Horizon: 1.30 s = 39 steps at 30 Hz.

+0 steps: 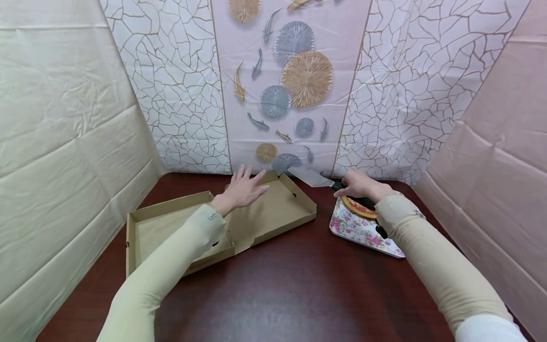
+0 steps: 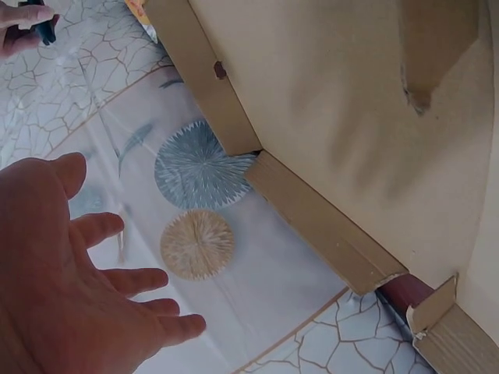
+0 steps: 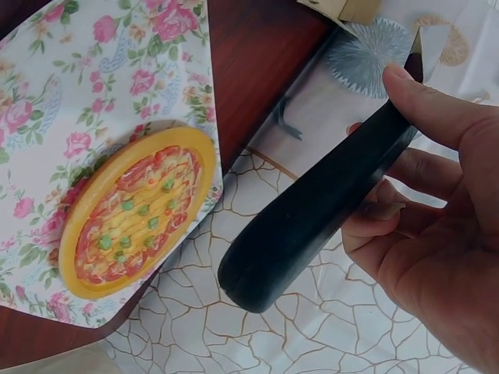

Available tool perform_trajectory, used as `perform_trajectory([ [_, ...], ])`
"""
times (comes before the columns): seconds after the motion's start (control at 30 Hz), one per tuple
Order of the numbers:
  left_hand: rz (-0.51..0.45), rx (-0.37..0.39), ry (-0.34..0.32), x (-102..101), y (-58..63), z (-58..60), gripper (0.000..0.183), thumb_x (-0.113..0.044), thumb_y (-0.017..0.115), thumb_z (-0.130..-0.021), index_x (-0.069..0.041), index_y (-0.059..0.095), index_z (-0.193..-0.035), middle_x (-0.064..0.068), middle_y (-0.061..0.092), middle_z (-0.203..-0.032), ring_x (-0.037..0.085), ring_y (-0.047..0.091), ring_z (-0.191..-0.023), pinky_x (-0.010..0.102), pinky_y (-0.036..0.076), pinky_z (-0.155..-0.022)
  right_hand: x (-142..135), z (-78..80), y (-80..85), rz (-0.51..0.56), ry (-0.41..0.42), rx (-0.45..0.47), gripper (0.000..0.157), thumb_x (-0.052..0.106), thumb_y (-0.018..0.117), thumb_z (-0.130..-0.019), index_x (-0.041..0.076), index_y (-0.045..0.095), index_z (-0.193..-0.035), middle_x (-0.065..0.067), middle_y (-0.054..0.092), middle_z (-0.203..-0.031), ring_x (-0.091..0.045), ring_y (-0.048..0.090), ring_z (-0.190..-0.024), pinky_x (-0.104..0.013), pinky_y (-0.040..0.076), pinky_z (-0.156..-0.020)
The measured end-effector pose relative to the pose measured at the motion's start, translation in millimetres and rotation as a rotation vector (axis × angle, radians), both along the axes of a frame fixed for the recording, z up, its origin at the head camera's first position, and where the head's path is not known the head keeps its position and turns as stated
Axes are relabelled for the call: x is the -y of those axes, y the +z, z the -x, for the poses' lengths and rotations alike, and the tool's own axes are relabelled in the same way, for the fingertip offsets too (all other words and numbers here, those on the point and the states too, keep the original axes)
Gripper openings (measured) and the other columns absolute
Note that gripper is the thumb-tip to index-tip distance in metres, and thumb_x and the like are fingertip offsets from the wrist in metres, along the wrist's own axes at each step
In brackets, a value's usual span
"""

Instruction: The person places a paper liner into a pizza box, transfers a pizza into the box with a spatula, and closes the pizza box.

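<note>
My right hand grips a spatula by its black handle, its flat metal blade pointing left, toward the back wall. Below that hand, a small round pizza with a yellow crust lies on a white floral tray, partly hidden by the hand and wrist in the head view. My left hand hovers over an open cardboard pizza box, palm down with fingers spread and holding nothing. In the left wrist view, its shadow falls on the box's inner face.
The box spreads across the left and middle of a dark reddish-brown table, both halves laid out flat with low side walls. Patterned cloth hangs at the back, and plain cloth panels rise along both sides.
</note>
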<state>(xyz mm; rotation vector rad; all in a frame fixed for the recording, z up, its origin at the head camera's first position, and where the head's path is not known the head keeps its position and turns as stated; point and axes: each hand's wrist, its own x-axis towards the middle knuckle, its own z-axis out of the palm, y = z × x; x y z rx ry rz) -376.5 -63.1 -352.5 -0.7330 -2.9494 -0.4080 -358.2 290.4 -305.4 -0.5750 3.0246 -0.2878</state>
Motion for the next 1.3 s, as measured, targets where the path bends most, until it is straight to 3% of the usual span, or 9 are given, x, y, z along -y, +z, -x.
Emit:
perform_trajectory([
  [0.23,0.026,-0.047,-0.027,-9,-0.5,-0.9,0.058,-0.049,0.032,-0.102,-0.024,0.023,-0.154,0.026,0.017,-0.158,0.046,0.008,-0.147,0.057,0.015,-0.118,5,3.1,4.9,-0.002,0.008,0.0,0.057,0.025,0.074,-0.083,0.017,0.027,-0.051,0.007,0.018,-0.051,-0.008,0.017,-0.048,-0.023,0.022,-0.049],
  [0.7,0.041,-0.06,-0.045,-20,-2.8,-2.2,0.057,-0.047,0.031,-0.103,-0.022,0.024,-0.154,0.028,0.02,-0.156,0.047,0.011,-0.147,0.055,0.017,-0.119,12,2.8,8.1,-0.016,-0.028,0.014,0.057,0.028,0.073,-0.084,0.018,0.028,-0.052,0.007,0.019,-0.05,-0.008,0.017,-0.047,-0.023,0.024,-0.049],
  [0.97,0.02,-0.098,-0.054,-24,-2.9,-1.4,0.056,-0.045,0.034,-0.103,-0.021,0.026,-0.153,0.027,0.026,-0.154,0.045,0.018,-0.145,0.052,0.022,-0.118,20,1.3,13.5,0.011,0.003,-0.019,0.054,0.023,0.073,-0.084,0.016,0.03,-0.053,0.007,0.022,-0.05,-0.009,0.021,-0.046,-0.023,0.025,-0.048],
  [1.13,-0.025,-0.163,-0.082,-27,-4.9,-1.0,0.054,-0.041,0.038,-0.103,-0.017,0.033,-0.151,0.022,0.038,-0.149,0.04,0.03,-0.141,0.048,0.029,-0.116,23,1.6,12.8,0.022,-0.006,-0.032,0.042,0.022,0.074,-0.084,0.012,0.04,-0.062,0.005,0.027,-0.054,-0.011,0.026,-0.051,-0.026,0.027,-0.052],
  [1.3,-0.09,-0.232,-0.096,-32,-3.9,-1.5,0.049,-0.037,0.042,-0.102,-0.014,0.044,-0.145,0.015,0.054,-0.139,0.034,0.046,-0.13,0.044,0.038,-0.109,26,1.9,12.8,0.026,-0.003,-0.061,0.045,0.023,0.075,-0.083,0.013,0.036,-0.062,0.005,0.028,-0.056,-0.012,0.025,-0.053,-0.027,0.026,-0.055],
])
